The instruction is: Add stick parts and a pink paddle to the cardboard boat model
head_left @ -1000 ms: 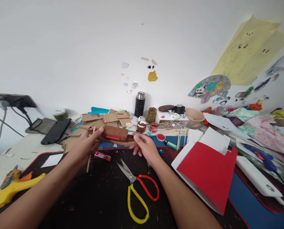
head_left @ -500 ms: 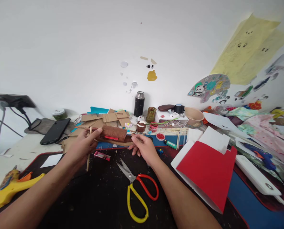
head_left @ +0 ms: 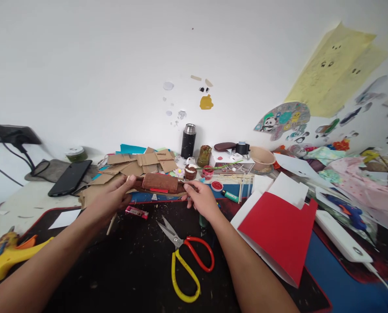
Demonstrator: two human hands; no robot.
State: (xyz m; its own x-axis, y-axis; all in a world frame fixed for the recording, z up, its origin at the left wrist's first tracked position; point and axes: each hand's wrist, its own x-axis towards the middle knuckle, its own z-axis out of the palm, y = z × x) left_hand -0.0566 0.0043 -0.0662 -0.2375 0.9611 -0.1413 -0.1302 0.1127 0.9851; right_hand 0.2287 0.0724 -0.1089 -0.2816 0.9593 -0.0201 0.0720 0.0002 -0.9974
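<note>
A small brown model boat with a curved cover and a red strip along its side is held up over the near edge of the cardboard. My left hand is closed around its left end, and a thin wooden stick juts out below that hand. At the boat's right end, my right hand pinches the tip between thumb and fingers. Scissors with one red and one yellow handle lie half open below the hands. A pink lighter rests under the boat.
Cardboard scraps lie behind the boat, near a black thermos. To the right are a red folded sheet, a green lighter and a white power bank. At left are a phone and a yellow glue gun.
The boat has turned slightly, its cover now facing me more. My right hand has closed in on its right end, and the stick at my left hand has tilted and shows less.
</note>
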